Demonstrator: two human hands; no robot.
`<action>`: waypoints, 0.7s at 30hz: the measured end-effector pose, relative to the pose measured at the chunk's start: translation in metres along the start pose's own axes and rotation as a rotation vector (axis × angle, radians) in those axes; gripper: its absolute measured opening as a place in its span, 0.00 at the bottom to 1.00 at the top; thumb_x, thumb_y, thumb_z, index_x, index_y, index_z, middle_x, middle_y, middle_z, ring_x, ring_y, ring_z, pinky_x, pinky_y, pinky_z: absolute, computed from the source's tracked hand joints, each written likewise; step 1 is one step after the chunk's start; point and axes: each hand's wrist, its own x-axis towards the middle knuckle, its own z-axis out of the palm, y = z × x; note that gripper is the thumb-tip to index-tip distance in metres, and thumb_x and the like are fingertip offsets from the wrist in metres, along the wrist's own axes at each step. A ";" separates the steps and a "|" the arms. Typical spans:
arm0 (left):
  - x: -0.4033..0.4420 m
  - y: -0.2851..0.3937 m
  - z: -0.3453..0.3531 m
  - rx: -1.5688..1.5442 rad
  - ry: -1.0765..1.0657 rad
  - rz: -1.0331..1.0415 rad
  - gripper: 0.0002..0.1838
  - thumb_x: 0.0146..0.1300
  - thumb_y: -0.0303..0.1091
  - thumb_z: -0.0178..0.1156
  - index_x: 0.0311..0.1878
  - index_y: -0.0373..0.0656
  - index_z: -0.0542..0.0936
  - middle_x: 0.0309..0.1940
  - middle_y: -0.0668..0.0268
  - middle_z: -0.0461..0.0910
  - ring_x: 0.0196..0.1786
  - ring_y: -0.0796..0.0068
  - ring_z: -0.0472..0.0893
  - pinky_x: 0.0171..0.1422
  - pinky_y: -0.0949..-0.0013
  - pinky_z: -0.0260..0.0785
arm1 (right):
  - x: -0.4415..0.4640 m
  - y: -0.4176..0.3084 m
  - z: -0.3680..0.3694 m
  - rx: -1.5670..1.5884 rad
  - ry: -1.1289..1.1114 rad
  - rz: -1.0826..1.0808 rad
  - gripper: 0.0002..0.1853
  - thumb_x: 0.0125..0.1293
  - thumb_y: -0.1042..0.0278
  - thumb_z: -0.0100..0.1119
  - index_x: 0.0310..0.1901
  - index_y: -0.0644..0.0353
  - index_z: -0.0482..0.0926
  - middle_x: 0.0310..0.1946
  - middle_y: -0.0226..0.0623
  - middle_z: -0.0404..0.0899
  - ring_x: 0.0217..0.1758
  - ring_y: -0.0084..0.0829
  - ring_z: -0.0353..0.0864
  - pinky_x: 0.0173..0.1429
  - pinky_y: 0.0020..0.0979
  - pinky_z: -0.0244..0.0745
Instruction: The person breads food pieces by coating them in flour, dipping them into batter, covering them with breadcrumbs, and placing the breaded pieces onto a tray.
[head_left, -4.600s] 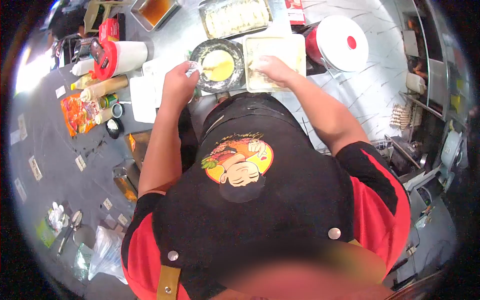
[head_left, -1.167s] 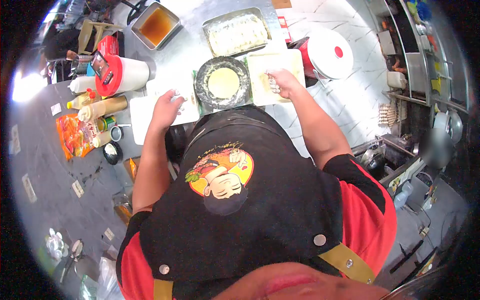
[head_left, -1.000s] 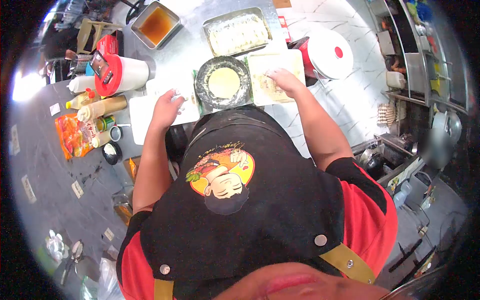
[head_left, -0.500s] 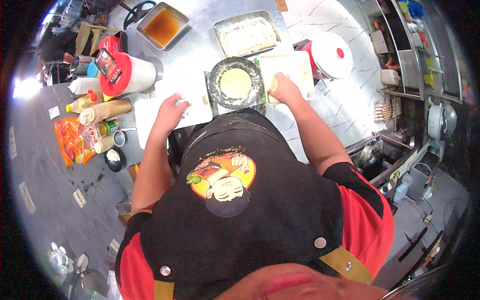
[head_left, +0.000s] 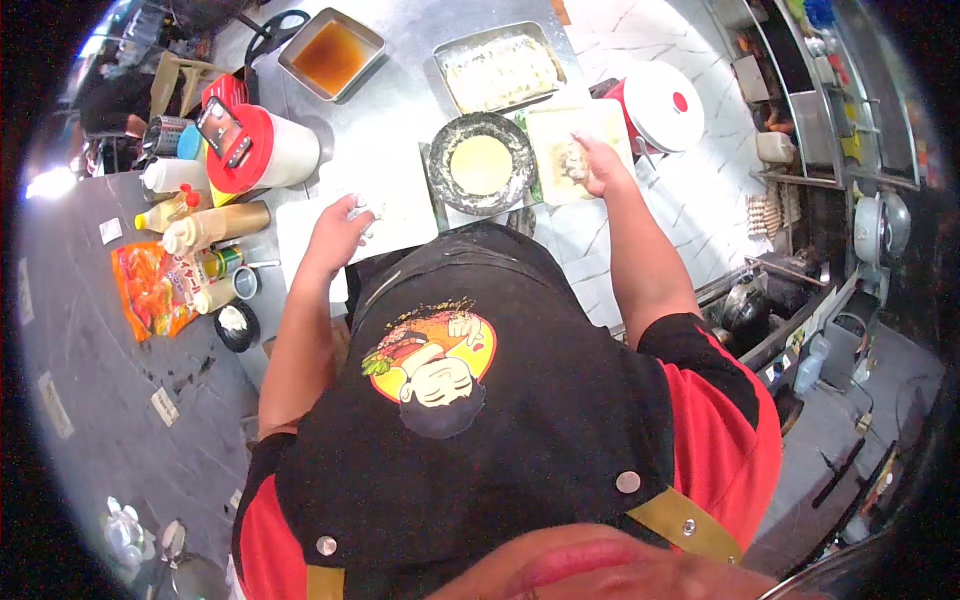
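Observation:
My left hand (head_left: 338, 232) hangs over the white cutting board (head_left: 408, 215), its floury fingers loosely curled and apart, with nothing visible in them. My right hand (head_left: 597, 167) is above a shallow pale tray (head_left: 610, 118), fingers parted and coated in whitish powder or crumbs. Whether a small piece lies under those fingers is unclear. Between the hands stands a black bowl (head_left: 441, 180) holding pale yellow batter (head_left: 482, 165), its inside walls caked with white flour. Behind it, a metal tray (head_left: 440, 62) contains several flour-covered pieces in a row.
A metal pan (head_left: 372, 62) of brown liquid sits at the back left. Left of the board are a red-lidded tub (head_left: 285, 155) with a phone (head_left: 220, 130) on top, several sauce bottles (head_left: 230, 222) and an orange packet (head_left: 148, 290). A white-lidded container (head_left: 662, 108) stands at right.
My right hand has moved right, from beside the bowl to over the middle of the pale tray. My left hand stays above the board. The whole view has shifted slightly.

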 end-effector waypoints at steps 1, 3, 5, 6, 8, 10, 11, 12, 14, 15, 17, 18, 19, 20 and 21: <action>0.001 -0.001 0.001 0.001 -0.002 0.006 0.17 0.74 0.34 0.64 0.60 0.35 0.84 0.43 0.63 0.88 0.40 0.74 0.85 0.42 0.66 0.79 | 0.001 -0.003 -0.002 -0.020 -0.010 -0.025 0.14 0.82 0.57 0.60 0.58 0.57 0.83 0.45 0.37 0.90 0.44 0.35 0.92 0.44 0.41 0.89; 0.004 -0.005 0.005 0.004 -0.005 0.012 0.18 0.74 0.34 0.65 0.61 0.36 0.84 0.46 0.64 0.89 0.41 0.75 0.85 0.42 0.67 0.80 | 0.000 -0.006 -0.007 -0.060 -0.032 -0.071 0.15 0.82 0.58 0.60 0.59 0.58 0.82 0.42 0.36 0.89 0.43 0.35 0.91 0.43 0.42 0.89; 0.006 -0.005 0.014 -0.013 0.015 0.009 0.17 0.74 0.35 0.65 0.60 0.35 0.84 0.46 0.63 0.89 0.41 0.75 0.86 0.42 0.67 0.80 | 0.003 -0.015 -0.010 -0.234 -0.058 -0.077 0.13 0.83 0.60 0.59 0.58 0.58 0.81 0.41 0.37 0.87 0.41 0.35 0.90 0.42 0.42 0.88; 0.006 -0.002 0.018 -0.021 0.024 0.004 0.17 0.74 0.35 0.65 0.60 0.35 0.85 0.46 0.63 0.89 0.41 0.75 0.86 0.42 0.67 0.80 | 0.000 -0.020 -0.007 -0.320 -0.070 -0.078 0.12 0.83 0.60 0.59 0.58 0.58 0.81 0.40 0.37 0.86 0.40 0.35 0.89 0.41 0.42 0.88; 0.006 0.005 0.028 -0.009 0.047 -0.006 0.17 0.74 0.35 0.66 0.60 0.35 0.85 0.46 0.63 0.89 0.41 0.75 0.86 0.42 0.67 0.80 | -0.001 -0.023 -0.001 -0.422 -0.025 -0.066 0.13 0.83 0.60 0.59 0.58 0.58 0.80 0.41 0.38 0.86 0.38 0.34 0.89 0.40 0.42 0.87; 0.005 0.013 0.044 -0.019 0.064 -0.024 0.17 0.74 0.35 0.66 0.59 0.35 0.84 0.46 0.63 0.89 0.40 0.75 0.86 0.42 0.67 0.80 | -0.015 -0.028 0.014 -0.407 -0.026 -0.007 0.14 0.83 0.58 0.60 0.59 0.58 0.80 0.43 0.37 0.86 0.38 0.33 0.88 0.41 0.41 0.86; 0.005 0.016 0.052 -0.034 0.074 -0.033 0.17 0.74 0.35 0.66 0.59 0.35 0.84 0.46 0.63 0.89 0.40 0.75 0.86 0.42 0.67 0.80 | -0.026 -0.034 0.027 -0.341 -0.053 0.042 0.15 0.83 0.57 0.60 0.59 0.58 0.80 0.44 0.37 0.86 0.39 0.32 0.87 0.41 0.40 0.85; 0.005 0.019 0.059 -0.048 0.086 -0.042 0.17 0.74 0.35 0.66 0.59 0.35 0.84 0.46 0.63 0.89 0.40 0.75 0.86 0.42 0.67 0.80 | -0.029 -0.038 0.027 -0.275 -0.081 0.092 0.16 0.83 0.55 0.60 0.59 0.58 0.80 0.44 0.37 0.86 0.39 0.31 0.86 0.42 0.39 0.85; 0.005 0.022 0.074 -0.062 0.108 -0.054 0.17 0.74 0.35 0.66 0.59 0.35 0.84 0.44 0.64 0.88 0.40 0.75 0.86 0.41 0.68 0.80 | -0.023 -0.043 0.017 -0.479 0.005 0.102 0.20 0.84 0.51 0.57 0.62 0.59 0.80 0.47 0.38 0.86 0.44 0.32 0.87 0.47 0.40 0.85; 0.003 0.025 0.082 -0.071 0.120 -0.062 0.17 0.74 0.35 0.66 0.59 0.35 0.83 0.43 0.64 0.88 0.39 0.76 0.86 0.41 0.68 0.79 | -0.023 -0.046 0.016 -0.583 0.046 0.108 0.22 0.84 0.49 0.56 0.64 0.59 0.79 0.49 0.38 0.86 0.47 0.33 0.88 0.49 0.40 0.85; -0.001 0.031 0.096 -0.053 0.152 -0.089 0.16 0.74 0.34 0.66 0.59 0.35 0.83 0.43 0.65 0.88 0.39 0.77 0.85 0.41 0.68 0.78 | -0.030 -0.057 0.008 -0.592 0.004 0.127 0.25 0.83 0.48 0.58 0.66 0.63 0.79 0.54 0.43 0.85 0.50 0.35 0.87 0.56 0.40 0.83; -0.003 0.034 0.103 -0.046 0.168 -0.102 0.16 0.74 0.34 0.66 0.59 0.35 0.83 0.42 0.65 0.87 0.39 0.77 0.84 0.41 0.68 0.78 | -0.034 -0.064 0.005 -0.597 -0.016 0.136 0.27 0.82 0.48 0.59 0.67 0.65 0.78 0.57 0.46 0.85 0.51 0.35 0.86 0.59 0.40 0.82; -0.004 0.032 0.110 -0.065 0.182 -0.079 0.16 0.74 0.34 0.66 0.59 0.35 0.83 0.43 0.65 0.87 0.39 0.78 0.84 0.41 0.69 0.78 | -0.023 -0.065 -0.009 -0.708 -0.042 0.089 0.27 0.81 0.49 0.60 0.66 0.66 0.79 0.56 0.46 0.86 0.51 0.36 0.87 0.58 0.40 0.82; -0.006 0.030 0.117 -0.085 0.198 -0.056 0.16 0.74 0.35 0.66 0.58 0.35 0.83 0.43 0.65 0.87 0.39 0.78 0.83 0.41 0.69 0.77 | -0.012 -0.067 -0.021 -0.818 -0.071 0.040 0.27 0.80 0.50 0.61 0.66 0.67 0.79 0.54 0.45 0.86 0.50 0.37 0.87 0.57 0.40 0.82; -0.009 0.026 0.124 -0.104 0.214 -0.033 0.16 0.74 0.35 0.66 0.58 0.35 0.83 0.43 0.65 0.87 0.39 0.78 0.83 0.41 0.69 0.77 | 0.001 -0.065 -0.033 -0.927 -0.101 -0.010 0.27 0.79 0.51 0.62 0.65 0.67 0.80 0.53 0.45 0.86 0.49 0.37 0.88 0.56 0.40 0.83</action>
